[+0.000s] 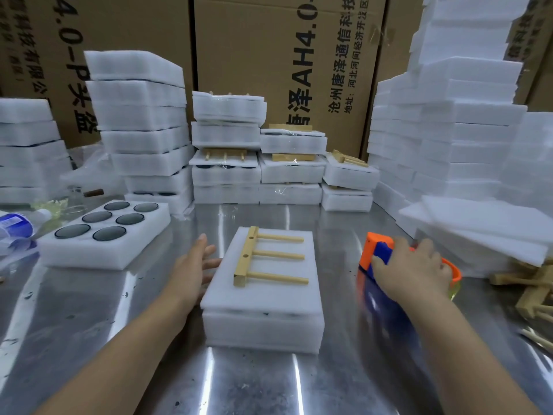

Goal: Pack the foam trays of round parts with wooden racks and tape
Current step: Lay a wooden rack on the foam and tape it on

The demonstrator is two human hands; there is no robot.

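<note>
— Hands first: what are they doing?
— My left hand point(197, 265) is flat, fingers straight, touching the left edge of the covered foam tray point(263, 322). My right hand point(416, 268) grips the tape dispenser point(380, 253), blurred, just right of it.
— And the rack?
— The wooden rack point(269, 256) lies on top of that tray, pegs pointing right. An open tray of round parts point(101, 235) sits further left on the metal table point(119, 324).

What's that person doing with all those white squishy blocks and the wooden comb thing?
A person is packing foam trays on a metal table. A wooden rack lies on the covered foam stack in the middle. The left hand rests against the stack's side, fingers straight, while the right hand grips an orange and blue tape dispenser beside it. An open tray of six round parts sits to the left.
</note>
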